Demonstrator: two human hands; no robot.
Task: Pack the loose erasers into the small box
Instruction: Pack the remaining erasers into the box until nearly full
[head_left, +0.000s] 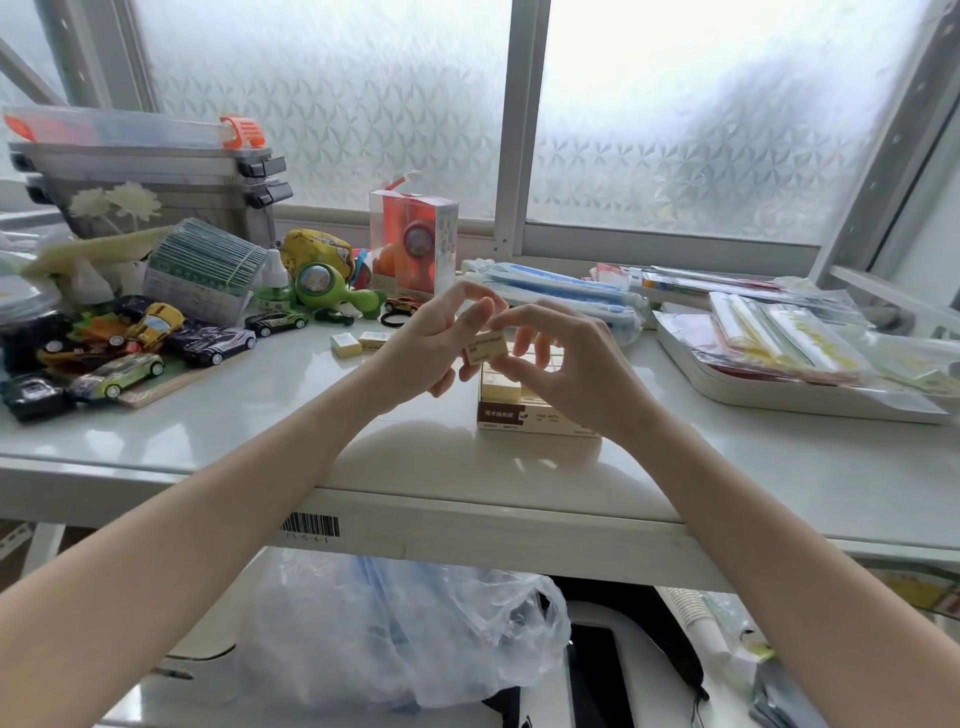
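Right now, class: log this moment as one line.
both hands hold eraser | above box | two erasers loose on table

Two erasers (359, 341) left of the box (537, 413) — perhaps part-filled.

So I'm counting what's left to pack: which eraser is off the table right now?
The eraser pinched between both hands above the small box; the two loose erasers lie on the table.
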